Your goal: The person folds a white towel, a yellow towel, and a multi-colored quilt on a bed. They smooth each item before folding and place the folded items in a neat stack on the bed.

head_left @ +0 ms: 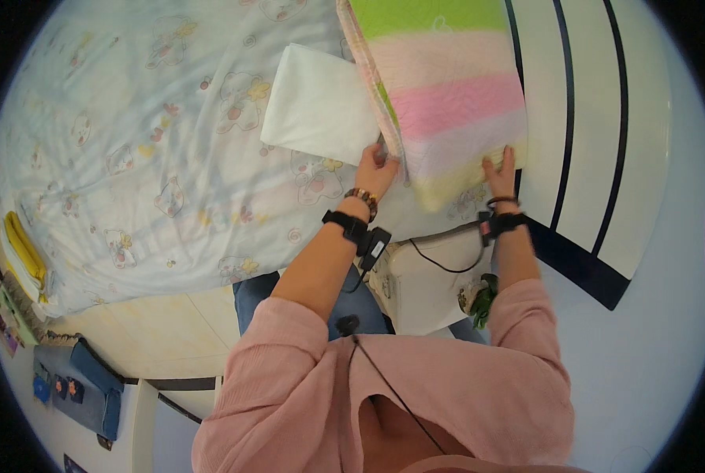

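A quilted cover with green, peach, pink, lilac and yellow bands lies at the head end of a bed. My left hand is at its near left corner, fingers curled and pinching the layered edge. On the yellow band near the right edge rests my right hand, its fingers apart. A folded white cloth lies flat just left of the cover, its right side hidden by the cover's edge. Both lie on a pale sheet printed with cartoon bears and flowers.
A white headboard with dark stripes rises at the right. Below my hands is a white bedside cabinet, with a green-leaved plant beside it. Folded yellow cloth lies at the bed's far left corner. A blue sofa stands beyond tiled floor.
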Available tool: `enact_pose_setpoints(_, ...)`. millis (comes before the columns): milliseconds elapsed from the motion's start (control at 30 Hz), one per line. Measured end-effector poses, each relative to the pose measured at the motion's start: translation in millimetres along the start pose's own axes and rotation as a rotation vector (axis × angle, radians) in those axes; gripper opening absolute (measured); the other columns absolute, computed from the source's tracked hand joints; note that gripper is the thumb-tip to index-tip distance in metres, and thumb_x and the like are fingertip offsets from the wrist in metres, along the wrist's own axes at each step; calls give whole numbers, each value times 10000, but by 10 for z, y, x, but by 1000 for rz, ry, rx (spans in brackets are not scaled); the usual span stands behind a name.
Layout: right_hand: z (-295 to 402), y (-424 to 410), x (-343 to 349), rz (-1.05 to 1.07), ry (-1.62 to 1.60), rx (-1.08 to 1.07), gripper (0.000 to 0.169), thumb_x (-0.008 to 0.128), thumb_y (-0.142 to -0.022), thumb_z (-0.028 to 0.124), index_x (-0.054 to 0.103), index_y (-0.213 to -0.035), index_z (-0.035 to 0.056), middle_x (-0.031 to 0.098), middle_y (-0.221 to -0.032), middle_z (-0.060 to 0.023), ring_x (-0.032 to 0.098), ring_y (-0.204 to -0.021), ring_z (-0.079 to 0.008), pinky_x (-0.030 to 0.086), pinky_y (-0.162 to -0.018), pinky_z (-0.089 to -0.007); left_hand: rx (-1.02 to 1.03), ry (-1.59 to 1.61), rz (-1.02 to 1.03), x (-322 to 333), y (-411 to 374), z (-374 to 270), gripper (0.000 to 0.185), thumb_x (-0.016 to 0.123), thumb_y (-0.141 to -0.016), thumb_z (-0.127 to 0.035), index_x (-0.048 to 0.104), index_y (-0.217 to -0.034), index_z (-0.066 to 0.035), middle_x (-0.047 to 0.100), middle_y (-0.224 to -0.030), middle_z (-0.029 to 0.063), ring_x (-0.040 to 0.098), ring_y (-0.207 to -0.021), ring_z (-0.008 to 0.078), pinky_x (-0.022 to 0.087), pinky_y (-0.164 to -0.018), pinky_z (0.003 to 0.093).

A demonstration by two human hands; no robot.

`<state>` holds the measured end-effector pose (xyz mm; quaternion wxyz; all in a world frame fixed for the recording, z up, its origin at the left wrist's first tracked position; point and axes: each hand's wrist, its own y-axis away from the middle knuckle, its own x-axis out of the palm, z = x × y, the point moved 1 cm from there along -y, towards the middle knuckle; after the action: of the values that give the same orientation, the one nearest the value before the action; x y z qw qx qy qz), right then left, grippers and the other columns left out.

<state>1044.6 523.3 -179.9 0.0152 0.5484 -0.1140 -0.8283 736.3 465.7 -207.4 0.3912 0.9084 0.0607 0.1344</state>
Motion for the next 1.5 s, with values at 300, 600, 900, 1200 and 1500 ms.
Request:
enact_pose_setpoints(300,529,269,348,-256,-1470,1006,635,562,-744,443,374,-1215,61,428,-1175,-122,437,-1002,-267,357,-851,-398,19,164,-84,73,-359,-559,628,589,-749,-331,309,-1189,20,523,-997,152,520,-877,191,416,-768,297)
enact_pose_setpoints(600,619,282,-109,-91,-1425,881,532,502,-763,416,419,-1157,69,457,-1123,-101,442,-987,-272,354,-848,-405,375,-107,39,434,-466,-1123,662,615,-645,-139,281,-1199,3,505,-1039,199,535,-897,243,452,-752,347)
enact_pose_setpoints(900,-1009,561,429,374,-960,821,344,555,-792,248,446,-1056,55,446,-1001,-70,428,-885,-183,404,-744,-388,210,18,46,293,-545,-497,564,611,-714,-195,339,-1180,-28,522,-1031,121,537,-901,201,456,-764,342)
enact_pose_setpoints(1200,1681,1067,348,-581,-196,219,552,509,-815,153,234,-1277,26,309,-1264,-171,296,-1163,-291,233,-962,-432,404,-215,-280,-1072,265,-239,311,541,-770,-131,495,-1054,-13,575,-782,44,535,-715,99,437,-665,239)
enact_pose_setpoints(1500,3299,1675,1227,0,-239,-159,478,506,-790,112,339,-1221,-7,347,-1255,-174,324,-1164,-283,233,-966,-376,225,289,-609,-4279,617,-66,288,518,-767,-103,488,-1041,-20,579,-726,61,547,-599,109,439,-534,218)
